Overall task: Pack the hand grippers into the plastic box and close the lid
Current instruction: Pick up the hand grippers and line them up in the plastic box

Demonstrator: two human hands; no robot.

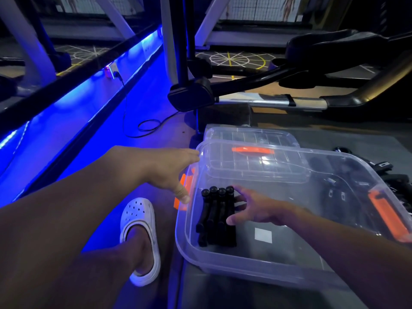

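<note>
A clear plastic box (223, 262) with orange latches sits on a grey mat. Inside it at the left, several black hand grippers (215, 216) lie side by side. My right hand (256, 209) is inside the box, its relaxed fingers touching the rightmost gripper. My left hand (169, 172) rests open against the box's left wall, thumb by the left orange latch (186, 184). The clear lid (254, 152) with an orange handle leans at the box's far side. More black grippers (399, 181) lie on the mat beyond the box's right wall.
My foot in a white clog (139, 233) stands just left of the box. An exercise machine's black base and chrome bar (256, 101) stand behind the box. A black cable (147, 126) loops on the blue-lit floor at the left.
</note>
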